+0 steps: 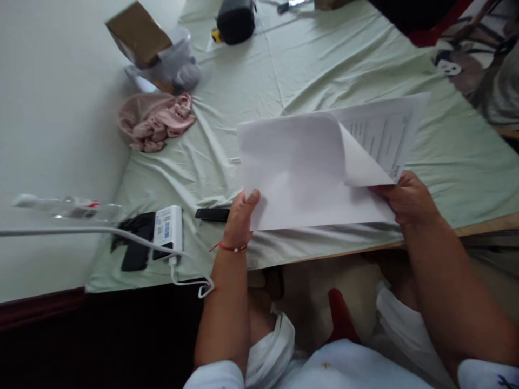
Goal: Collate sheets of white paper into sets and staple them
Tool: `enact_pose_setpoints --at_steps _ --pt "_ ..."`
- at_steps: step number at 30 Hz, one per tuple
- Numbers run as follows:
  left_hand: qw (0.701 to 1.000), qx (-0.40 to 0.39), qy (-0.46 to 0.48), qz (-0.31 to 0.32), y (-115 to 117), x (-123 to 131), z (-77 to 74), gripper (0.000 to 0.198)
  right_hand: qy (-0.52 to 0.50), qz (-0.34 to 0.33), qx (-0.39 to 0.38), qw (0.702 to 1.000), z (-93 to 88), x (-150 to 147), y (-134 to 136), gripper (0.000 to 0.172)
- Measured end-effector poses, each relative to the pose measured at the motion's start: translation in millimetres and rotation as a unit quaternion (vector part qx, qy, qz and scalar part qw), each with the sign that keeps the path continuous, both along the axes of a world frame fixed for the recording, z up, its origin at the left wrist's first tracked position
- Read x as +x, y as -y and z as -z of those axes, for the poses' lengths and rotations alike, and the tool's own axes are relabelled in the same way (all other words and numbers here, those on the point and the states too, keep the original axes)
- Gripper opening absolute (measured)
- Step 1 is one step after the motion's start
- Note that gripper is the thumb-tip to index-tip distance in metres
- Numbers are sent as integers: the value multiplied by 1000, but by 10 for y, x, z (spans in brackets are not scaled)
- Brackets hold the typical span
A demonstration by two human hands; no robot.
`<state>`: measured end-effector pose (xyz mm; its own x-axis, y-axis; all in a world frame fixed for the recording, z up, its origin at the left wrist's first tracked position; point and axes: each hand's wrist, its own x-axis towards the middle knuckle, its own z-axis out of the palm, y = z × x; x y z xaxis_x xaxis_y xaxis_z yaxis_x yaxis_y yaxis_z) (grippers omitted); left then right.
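A few sheets of paper [292, 167] are held over the table's near side between my two hands. The upper sheet is blank on the side I see, and its right part curls back. Beneath the curl shows a printed sheet [385, 132] with lines of text too small to read. My left hand [239, 216] grips the lower left corner, thumb on top and a red string bracelet at the wrist. At the lower right, my right hand [409, 200] is closed on the paper's edge, its fingertips partly hidden by the sheets.
A pale green cloth [231, 162] covers the table. Left of my left hand lie a black object [213, 214], a white box-shaped device [168, 227] with a cable, and a clear bottle [85, 209]. Farther back are pink fabric [162, 121], a cardboard box [138, 32] and a black case [236, 21].
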<state>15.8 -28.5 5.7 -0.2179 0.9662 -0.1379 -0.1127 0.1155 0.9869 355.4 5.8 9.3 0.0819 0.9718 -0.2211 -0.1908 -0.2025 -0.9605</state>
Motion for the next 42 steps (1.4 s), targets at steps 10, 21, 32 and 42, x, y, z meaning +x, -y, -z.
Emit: enact_pose_setpoints --at_steps 10,21,32,42 --pt "989 -112 43 90 -5 150 -57 54 77 -1 -50 996 56 60 -69 29" --pt "990 -104 30 88 -37 163 -30 54 111 -4 -11 994 71 86 -60 23" --pt "998 -36 36 39 -161 146 26 32 100 53 34 993 47 56 -93 32" --pt "999 -46 13 7 -155 133 60 47 100 74 38 992 152 82 -125 22"
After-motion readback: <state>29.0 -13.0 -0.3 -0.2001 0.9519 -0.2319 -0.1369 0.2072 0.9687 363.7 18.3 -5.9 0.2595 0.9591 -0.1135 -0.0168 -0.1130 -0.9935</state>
